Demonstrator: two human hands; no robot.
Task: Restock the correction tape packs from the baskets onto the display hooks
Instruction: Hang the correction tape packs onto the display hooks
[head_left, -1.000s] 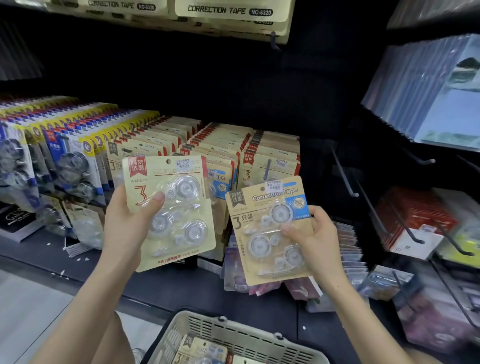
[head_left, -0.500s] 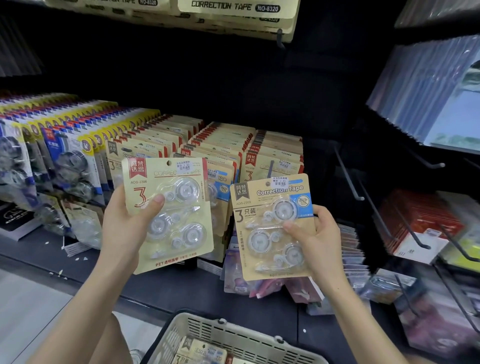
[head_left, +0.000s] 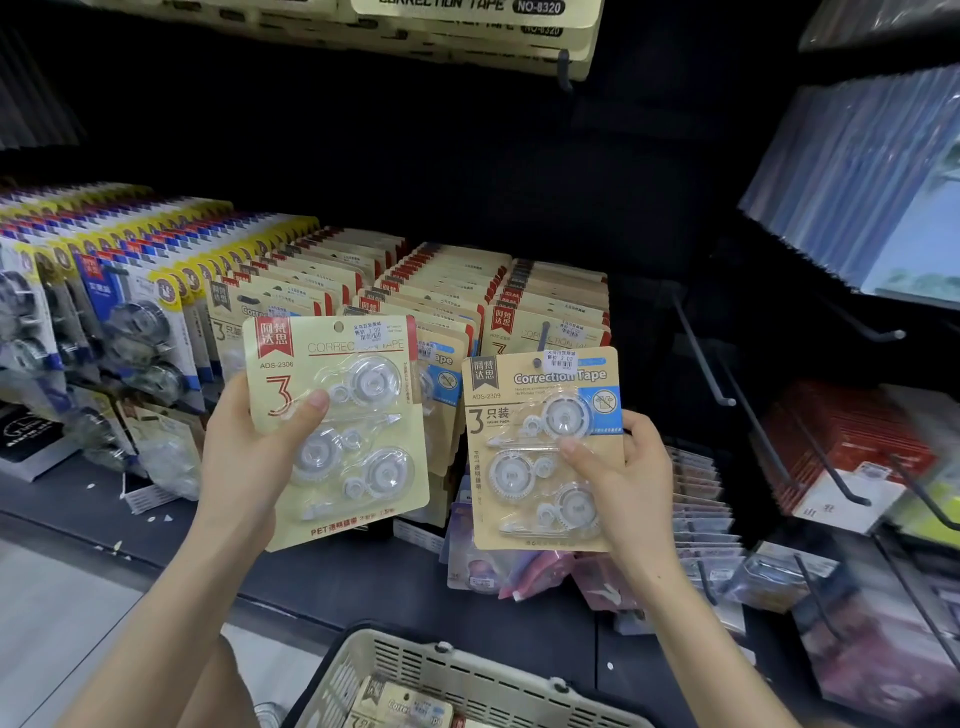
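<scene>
Your left hand (head_left: 244, 457) grips a cream ADS-2306 pack (head_left: 343, 431) of correction tape, thumb across its blister, at about eight o'clock from the middle of the view. Your right hand (head_left: 623, 478) grips an ADS-2309 pack (head_left: 540, 452) with a blue band, at about five o'clock, just beside the first. Neither appears to be on a hook yet. Behind them, toward twelve o'clock, the hanging rows (head_left: 441, 291) look nearly full. At six o'clock the basket (head_left: 467, 670) holds more packs (head_left: 400, 706), so restocking seems well along but unfinished. At three o'clock bare hooks (head_left: 701, 348) jut out.
</scene>
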